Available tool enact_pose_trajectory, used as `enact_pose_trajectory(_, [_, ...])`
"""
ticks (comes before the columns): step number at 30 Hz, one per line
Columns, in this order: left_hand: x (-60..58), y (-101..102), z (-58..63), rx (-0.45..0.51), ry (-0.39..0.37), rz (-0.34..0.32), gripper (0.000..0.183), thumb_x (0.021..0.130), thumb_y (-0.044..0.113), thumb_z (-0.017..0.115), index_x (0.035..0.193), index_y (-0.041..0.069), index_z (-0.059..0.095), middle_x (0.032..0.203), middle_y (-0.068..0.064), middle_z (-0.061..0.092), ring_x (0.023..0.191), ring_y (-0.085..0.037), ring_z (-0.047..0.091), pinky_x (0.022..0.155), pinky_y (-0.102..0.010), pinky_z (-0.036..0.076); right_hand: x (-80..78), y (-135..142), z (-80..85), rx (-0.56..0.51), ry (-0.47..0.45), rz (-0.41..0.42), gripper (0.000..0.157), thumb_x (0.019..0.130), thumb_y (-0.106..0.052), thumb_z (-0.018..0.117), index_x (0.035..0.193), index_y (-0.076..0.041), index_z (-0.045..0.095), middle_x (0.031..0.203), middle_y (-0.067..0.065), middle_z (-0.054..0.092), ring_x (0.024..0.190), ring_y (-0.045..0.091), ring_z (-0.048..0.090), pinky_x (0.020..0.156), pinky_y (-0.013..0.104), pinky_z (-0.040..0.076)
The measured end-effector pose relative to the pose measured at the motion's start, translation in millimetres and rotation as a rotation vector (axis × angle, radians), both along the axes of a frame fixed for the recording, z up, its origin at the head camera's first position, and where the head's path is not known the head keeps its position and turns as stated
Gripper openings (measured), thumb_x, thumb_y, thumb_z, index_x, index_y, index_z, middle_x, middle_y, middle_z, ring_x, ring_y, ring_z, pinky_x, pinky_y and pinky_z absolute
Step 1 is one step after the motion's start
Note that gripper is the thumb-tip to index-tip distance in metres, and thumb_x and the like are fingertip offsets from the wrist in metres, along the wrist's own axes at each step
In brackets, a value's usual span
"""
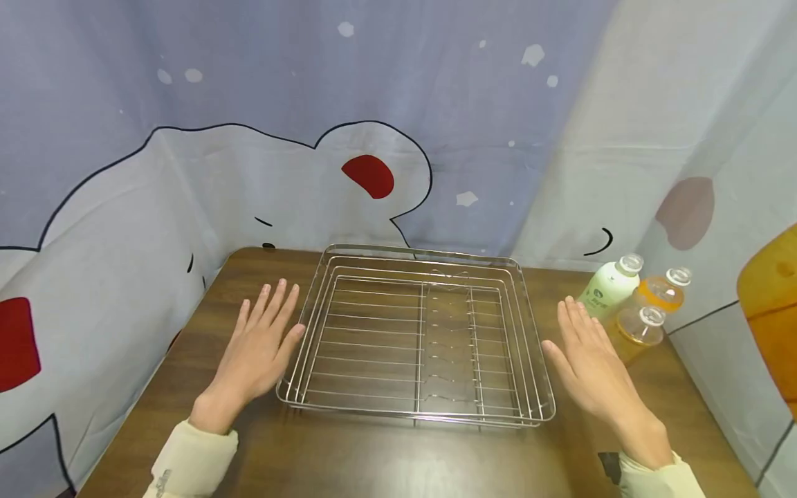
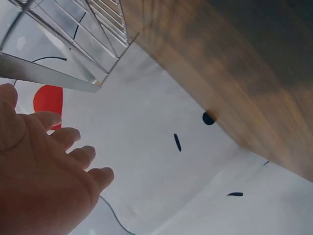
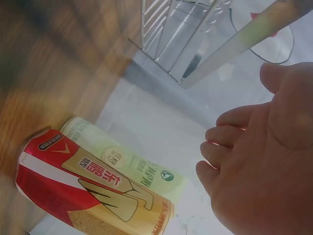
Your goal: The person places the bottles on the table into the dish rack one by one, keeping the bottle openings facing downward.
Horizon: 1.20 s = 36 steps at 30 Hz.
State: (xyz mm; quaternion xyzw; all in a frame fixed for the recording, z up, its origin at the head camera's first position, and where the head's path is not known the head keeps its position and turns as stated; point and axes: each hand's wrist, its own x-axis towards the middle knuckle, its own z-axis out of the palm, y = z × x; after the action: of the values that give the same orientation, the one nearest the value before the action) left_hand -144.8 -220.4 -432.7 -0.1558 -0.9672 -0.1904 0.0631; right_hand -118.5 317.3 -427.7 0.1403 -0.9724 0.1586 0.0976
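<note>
A shiny wire rack (image 1: pixel 423 416) with a raised rim and thin crossbars is in the middle of the wooden table in the head view. Beside its left edge is my left hand (image 1: pixel 255 353), palm down, fingers extended, holding nothing. My right hand (image 1: pixel 591 366) is to the right of the rack, also with extended fingers and nothing held. Both palms appear in the wrist views, near the rack's metal rim (image 2: pixel 49 73). Close to my right fingertips stand a pale green bottle (image 1: pixel 610 287), an orange bottle (image 1: pixel 661 294) and a clear-capped bottle (image 1: pixel 641 328).
In the right wrist view, one bottle has a red and gold label (image 3: pixel 93 183), with the green bottle (image 3: pixel 122 159) behind it. A printed curtain (image 1: pixel 261 187) hangs along the back and sides of the wooden table (image 1: pixel 373 463).
</note>
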Motion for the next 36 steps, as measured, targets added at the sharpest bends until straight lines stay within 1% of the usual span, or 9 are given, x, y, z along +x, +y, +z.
enact_pose_trajectory(9, [18.1,12.3,-0.3,0.045,-0.03,-0.008,0.068,0.122,0.041,0.038,0.177,0.006,0.021,0.184,-0.022,0.013,0.169,-0.049,0.01,0.138,-0.065,-0.002,15.5,-9.6,-0.1,-0.024,-0.004,0.004,0.074,0.119,-0.031,0.051,0.171,0.012,0.021,0.177,0.036,0.02,0.166,0.054,0.019,0.141,0.049,-0.002])
enact_pose_trajectory(16, [23.7,21.7,-8.2,0.203,-0.055,0.031,0.071,0.121,0.039,0.044,0.177,0.004,0.018,0.184,-0.02,0.013,0.17,-0.046,0.01,0.138,-0.065,0.004,27.2,-15.9,-6.7,-0.068,0.065,-0.002,0.069,0.118,-0.027,0.053,0.17,0.01,0.029,0.176,0.033,0.029,0.163,0.052,0.03,0.141,0.046,0.004])
enact_pose_trajectory(18, [24.7,23.2,-11.0,0.239,-0.067,0.043,0.074,0.121,0.04,0.045,0.177,0.003,0.016,0.184,-0.02,0.013,0.17,-0.046,0.011,0.138,-0.066,0.007,29.0,-17.3,-8.5,-0.077,0.093,-0.016,0.067,0.117,-0.027,0.055,0.169,0.009,0.032,0.175,0.032,0.033,0.16,0.053,0.034,0.141,0.051,0.012])
enact_pose_trajectory(21, [26.5,25.3,-13.7,0.28,-0.087,0.069,0.077,0.12,0.041,0.047,0.177,0.001,0.015,0.184,-0.02,0.013,0.168,-0.047,0.016,0.136,-0.069,0.014,32.3,-18.9,-12.5,-0.105,0.111,-0.043,0.066,0.117,-0.027,0.056,0.169,0.007,0.035,0.173,0.031,0.037,0.155,0.055,0.041,0.135,0.063,0.025])
enact_pose_trajectory(24, [27.8,27.7,-14.9,0.309,-0.103,0.109,0.079,0.119,0.041,0.05,0.176,0.0,0.016,0.183,-0.021,0.017,0.164,-0.051,0.025,0.131,-0.073,0.025,35.6,-21.2,-16.4,-0.157,0.096,-0.073,0.065,0.117,-0.027,0.055,0.17,0.005,0.035,0.173,0.03,0.038,0.152,0.059,0.042,0.125,0.075,0.032])
enact_pose_trajectory(27, [28.0,31.3,-15.3,0.342,-0.121,0.153,0.078,0.118,0.04,0.054,0.176,-0.001,0.02,0.18,-0.025,0.023,0.161,-0.055,0.031,0.128,-0.074,0.03,38.6,-24.1,-20.2,-0.213,0.08,-0.108,0.064,0.118,-0.027,0.054,0.171,0.002,0.034,0.171,0.031,0.04,0.149,0.061,0.043,0.117,0.082,0.035])
enact_pose_trajectory(31, [27.4,35.7,-16.6,0.417,-0.173,0.203,0.077,0.117,0.039,0.056,0.175,-0.001,0.024,0.176,-0.031,0.03,0.158,-0.056,0.035,0.129,-0.072,0.031,42.4,-29.7,-24.4,-0.284,0.08,-0.14,0.063,0.118,-0.025,0.053,0.173,-0.003,0.033,0.168,0.033,0.043,0.145,0.064,0.046,0.107,0.088,0.039])
enact_pose_trajectory(33, [27.8,37.7,-17.5,0.469,-0.199,0.226,0.076,0.117,0.038,0.057,0.175,0.001,0.025,0.172,-0.034,0.035,0.153,-0.056,0.044,0.126,-0.07,0.038,44.2,-32.6,-27.0,-0.321,0.083,-0.145,0.062,0.118,-0.024,0.052,0.174,-0.005,0.032,0.168,0.033,0.044,0.143,0.064,0.047,0.104,0.09,0.04])
enact_pose_trajectory(36, [28.0,40.7,-20.1,0.548,-0.211,0.242,0.075,0.117,0.036,0.058,0.175,0.001,0.025,0.17,-0.038,0.037,0.147,-0.055,0.052,0.119,-0.065,0.049,46.3,-36.0,-32.3,-0.394,0.098,-0.142,0.062,0.118,-0.02,0.051,0.176,-0.009,0.031,0.167,0.031,0.045,0.145,0.062,0.048,0.107,0.087,0.04])
